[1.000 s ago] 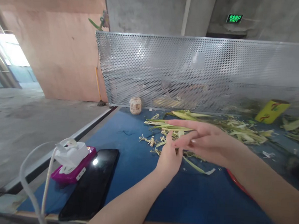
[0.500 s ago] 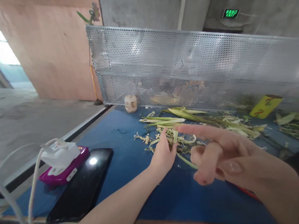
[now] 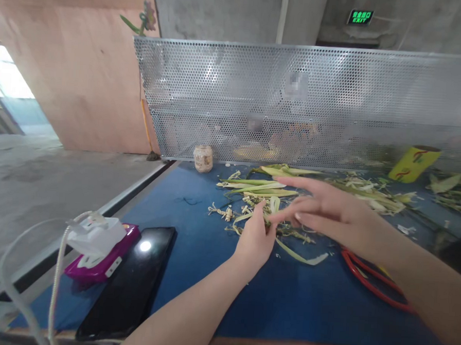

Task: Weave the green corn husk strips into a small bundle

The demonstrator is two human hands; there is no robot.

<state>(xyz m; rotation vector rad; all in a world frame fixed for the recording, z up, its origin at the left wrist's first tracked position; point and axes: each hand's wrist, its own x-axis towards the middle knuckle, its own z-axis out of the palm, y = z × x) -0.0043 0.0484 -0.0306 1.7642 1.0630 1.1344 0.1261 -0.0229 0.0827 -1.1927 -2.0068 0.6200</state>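
My left hand [image 3: 255,238] is closed in a pinch on a pale green husk strip [image 3: 274,204]. A loop of the strip stands up above the fingertips. A long tail [image 3: 303,258], seemingly of that strip, trails right along the blue tabletop. Close on the right, my right hand [image 3: 321,203] has its index finger stretched out. Another of its fingers reaches to the left fingertips and seems to touch the strip there. Its thumb lies apart from that fingertip. Husk shreds and small knotted or braided pieces [image 3: 226,212] lie behind and beside the left hand.
Longer green husks [image 3: 253,185] lie behind, with more husk piles to the right. A red-handled tool [image 3: 375,285] is partly under my right forearm. A black phone [image 3: 132,286], purple power strip [image 3: 97,268], jar [image 3: 203,158] and yellow roll [image 3: 414,164] surround the area. Perforated metal panel [image 3: 235,90] behind.
My right hand has moved away from the camera, in to the left fingertips. The strip's tail end and the red-handled tool show more fully. My left hand keeps its pinch.
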